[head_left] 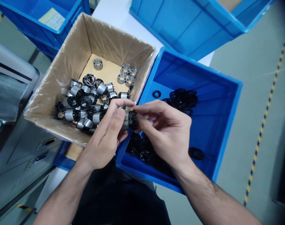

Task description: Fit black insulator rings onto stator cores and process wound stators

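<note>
My left hand [107, 134] is closed around a silver stator core [126, 121], held above the gap between a carton and a blue bin. A black plastic end ring [133, 119] sits at the core's right end. The fingertips of my right hand [168, 128] pinch this ring and press against the core; whether it is fully seated cannot be seen. Below my left hand, many cores with black ends [86, 101] lie heaped in the carton. Loose black rings [183, 98] lie in the blue bin beneath my right hand.
The cardboard carton [119, 37] has a clear plastic liner and several bare metal cores [125, 77] inside. To its right stands the blue bin [229, 125]. A larger blue crate [180, 28] and another crate [69, 22] are behind. A grey metal cabinet [27, 147] borders the left.
</note>
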Available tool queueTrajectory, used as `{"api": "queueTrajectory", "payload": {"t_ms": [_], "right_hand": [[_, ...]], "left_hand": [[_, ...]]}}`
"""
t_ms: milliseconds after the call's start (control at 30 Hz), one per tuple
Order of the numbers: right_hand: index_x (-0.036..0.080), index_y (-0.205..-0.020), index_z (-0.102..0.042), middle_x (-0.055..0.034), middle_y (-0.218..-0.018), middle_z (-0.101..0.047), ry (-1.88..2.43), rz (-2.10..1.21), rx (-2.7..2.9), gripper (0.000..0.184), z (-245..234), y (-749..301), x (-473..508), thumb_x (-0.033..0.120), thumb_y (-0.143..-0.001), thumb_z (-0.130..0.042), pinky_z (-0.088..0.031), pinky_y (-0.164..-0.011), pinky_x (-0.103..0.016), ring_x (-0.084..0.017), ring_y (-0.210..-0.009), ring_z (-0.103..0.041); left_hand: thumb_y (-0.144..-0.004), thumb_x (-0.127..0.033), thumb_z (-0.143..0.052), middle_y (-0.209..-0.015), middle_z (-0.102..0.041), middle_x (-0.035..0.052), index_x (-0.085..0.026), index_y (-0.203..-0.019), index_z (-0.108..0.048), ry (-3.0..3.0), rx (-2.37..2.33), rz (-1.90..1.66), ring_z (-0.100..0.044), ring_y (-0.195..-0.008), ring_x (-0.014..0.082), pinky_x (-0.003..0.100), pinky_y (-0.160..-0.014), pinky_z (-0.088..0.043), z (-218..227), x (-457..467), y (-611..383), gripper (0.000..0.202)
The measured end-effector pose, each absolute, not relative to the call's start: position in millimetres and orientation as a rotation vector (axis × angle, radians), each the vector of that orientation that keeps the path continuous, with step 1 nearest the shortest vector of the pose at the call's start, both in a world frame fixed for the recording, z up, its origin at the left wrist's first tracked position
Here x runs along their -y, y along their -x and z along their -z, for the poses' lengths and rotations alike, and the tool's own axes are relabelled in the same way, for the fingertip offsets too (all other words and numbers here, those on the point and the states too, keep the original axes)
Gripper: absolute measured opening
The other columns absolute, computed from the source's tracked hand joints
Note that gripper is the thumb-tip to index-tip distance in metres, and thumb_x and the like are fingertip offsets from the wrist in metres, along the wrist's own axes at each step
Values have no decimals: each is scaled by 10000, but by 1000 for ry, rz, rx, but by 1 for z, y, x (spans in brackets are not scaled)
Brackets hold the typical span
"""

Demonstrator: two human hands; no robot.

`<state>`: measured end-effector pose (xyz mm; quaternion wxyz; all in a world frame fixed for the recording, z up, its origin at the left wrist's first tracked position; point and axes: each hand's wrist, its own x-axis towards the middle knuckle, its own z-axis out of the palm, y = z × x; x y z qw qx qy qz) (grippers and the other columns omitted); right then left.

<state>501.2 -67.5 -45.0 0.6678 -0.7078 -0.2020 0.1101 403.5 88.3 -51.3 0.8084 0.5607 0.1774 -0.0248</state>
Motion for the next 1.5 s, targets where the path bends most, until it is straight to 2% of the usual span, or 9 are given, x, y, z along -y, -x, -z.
{"api": "queueTrajectory", "payload": {"t_ms": [300, 567, 667, 767, 900, 1067, 1267, 1400, 1500], "right_hand": [[291, -991, -908, -9, -977, -838, 1606, 2, 653, 247, 52, -495, 64, 45, -966, -910, -661, -711, -287, -163, -886, -783], [328, -1281, -909, -39, -1048, -831, 1817, 11, 626, 190, 59, -564, 96, 402, -1150, -792, -716, -788, -375, -208, -898, -776], [295, -1407, -851, -51, -1065, -816, 2095, 26, 575, 315, 73, -614, 125, 428, -1143, -741, -725, -860, -411, -218, -884, -756], [199, -1544, -795, -173, -1369, -782, 2576, -235, 730, 496, 99, -642, 133, 311, -1062, -757, -689, -1098, -540, -297, -1095, -775], [141, -1550, -785, -256, -1456, -703, 2757, -489, 803, 618, 133, -654, 111, 132, -933, -760, -600, -1224, -628, -413, -1293, -729], [151, -1452, -797, -181, -1303, -695, 2727, -665, 908, 436, 135, -643, 100, 116, -1031, -691, -634, -1141, -497, -296, -1066, -746], [222, -1475, -768, -128, -1372, -648, 2563, -806, 1009, 542, 132, -590, 108, 359, -992, -973, -644, -1128, -427, -253, -1074, -733], [191, -1339, -770, -121, -1357, -658, 2507, -810, 956, 401, 140, -576, 101, 245, -980, -940, -633, -1027, -396, -220, -995, -697], [180, -1123, -759, -72, -1212, -709, 2433, -813, 953, 205, 139, -579, 99, 126, -961, -875, -600, -961, -366, -200, -952, -674]], "left_hand": [[-1234, -757, -568, -779, -536, -50, -311, -1500, -669, -1245, -305, 110, -452, -591, 129, 279, -560, -411, 48, -91, -404, 529], [-1094, -416, -840, -1056, -747, 12, -265, -1295, -724, -1815, -390, -250, -689, -813, 171, 313, -741, -591, 42, -123, -406, 277], [-1036, -463, -792, -1305, -802, 112, -253, -1397, -727, -2453, -654, -268, -789, -1244, 417, 596, -1073, -673, 36, -159, -395, 422], [-1067, -695, -702, -1706, -643, 239, -223, -1659, -650, -2769, -699, -244, -504, -1664, 658, 894, -1324, -457, 28, -186, -393, 759], [-1095, -661, -685, -1702, -635, 261, -144, -1752, -583, -2798, -597, -208, -506, -1684, 593, 784, -1416, -436, 12, -190, -438, 842], [-1140, -387, -684, -1630, -716, 209, -184, -1607, -725, -2800, -398, 157, -648, -1571, 469, 644, -1327, -552, 18, -173, -537, 511], [-886, -123, -803, -1619, -726, 280, -122, -1673, -664, -2767, -253, 557, -739, -1447, 492, 613, -1231, -607, 61, -155, -601, 800], [-883, -133, -815, -1607, -703, 332, -56, -1577, -697, -2703, -253, 493, -724, -1458, 524, 632, -1264, -568, 77, -157, -607, 709], [-905, -154, -847, -1406, -788, 280, -50, -1489, -714, -2589, -280, 382, -735, -1411, 485, 593, -1255, -564, 77, -166, -603, 608]]}}
